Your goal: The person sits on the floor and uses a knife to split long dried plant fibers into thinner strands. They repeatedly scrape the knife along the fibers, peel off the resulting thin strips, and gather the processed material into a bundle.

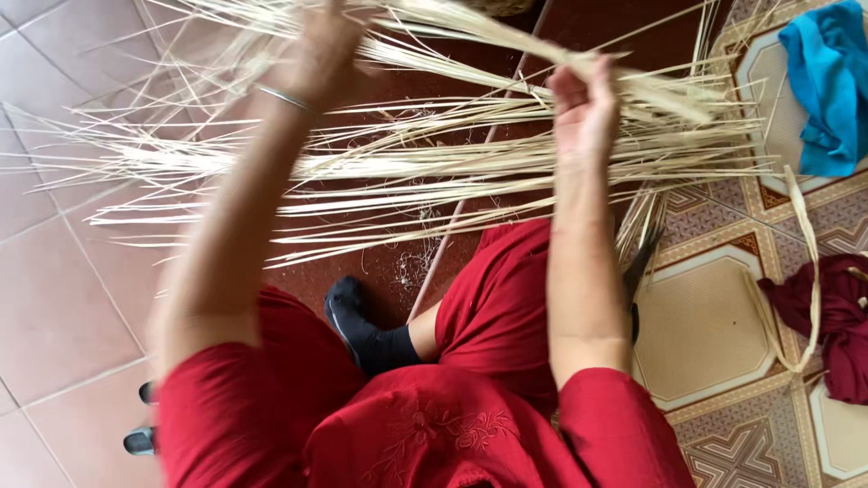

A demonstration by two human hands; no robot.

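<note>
Long pale bamboo or cane strips point(425, 167) lie spread across the floor in front of me. My left hand point(324, 47), blurred and wearing a thin metal bangle on the wrist, is raised at the top and closed around a bunch of the strips. My right hand point(583, 104) pinches a few strips point(633, 86) that run up and to the right. My red sleeves and red trousers fill the bottom of the view, with one foot in a black sock point(357, 325) between my knees.
A blue cloth point(827, 86) lies at top right and a dark red cloth point(836, 316) at right on patterned tiles. A loose curved strip point(809, 271) lies beside it. A thin stick point(461, 212) crosses the dark red floor. Black sandals point(140, 438) sit at bottom left.
</note>
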